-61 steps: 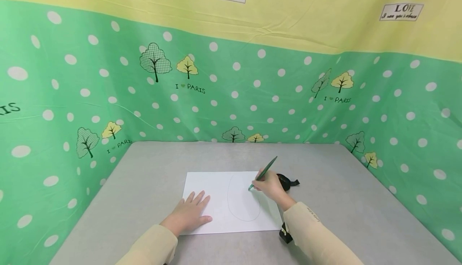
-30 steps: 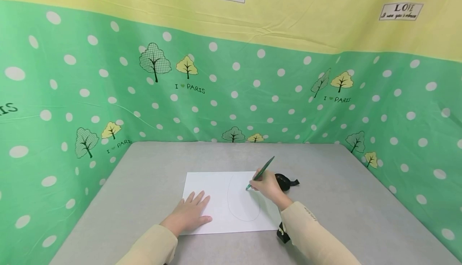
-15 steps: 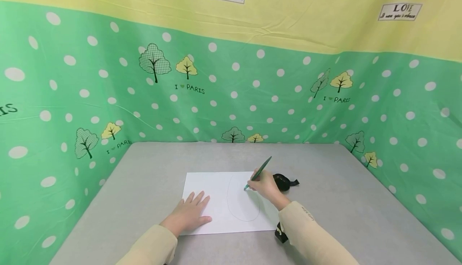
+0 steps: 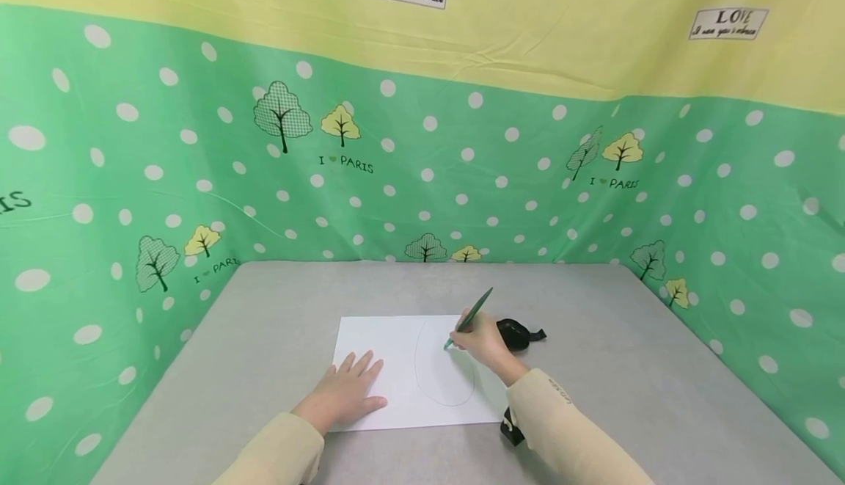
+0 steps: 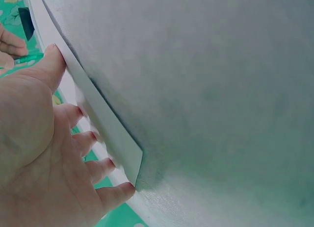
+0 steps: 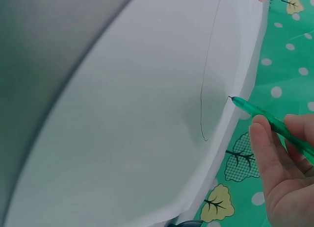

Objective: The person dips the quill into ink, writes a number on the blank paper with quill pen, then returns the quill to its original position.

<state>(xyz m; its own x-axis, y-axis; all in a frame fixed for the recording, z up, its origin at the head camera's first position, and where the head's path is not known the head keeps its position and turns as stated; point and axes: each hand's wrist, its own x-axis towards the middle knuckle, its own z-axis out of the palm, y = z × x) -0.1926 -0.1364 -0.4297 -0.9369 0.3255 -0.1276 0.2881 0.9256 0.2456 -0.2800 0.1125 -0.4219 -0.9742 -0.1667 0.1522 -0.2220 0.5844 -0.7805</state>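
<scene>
A white sheet of paper lies on the grey table with a thin, U-shaped line drawn on its right half. My left hand rests on the sheet's left part, fingers spread; in the left wrist view its fingertips are on the paper. A slim green pen is pinched between the thumb and fingers of my right hand. Seen from the right wrist, the pen's tip is at the paper beside a short dark mark, apart from the long line's hooked end.
Just beyond my right hand sits a black rounded object with a short strap-like tail. Another black piece shows beside my right sleeve. Green and yellow patterned cloth encloses the table's back and sides.
My right hand and the pen have shifted slightly left across the sheet, within the top of the drawn curve. My left hand stays where it was on the paper.
</scene>
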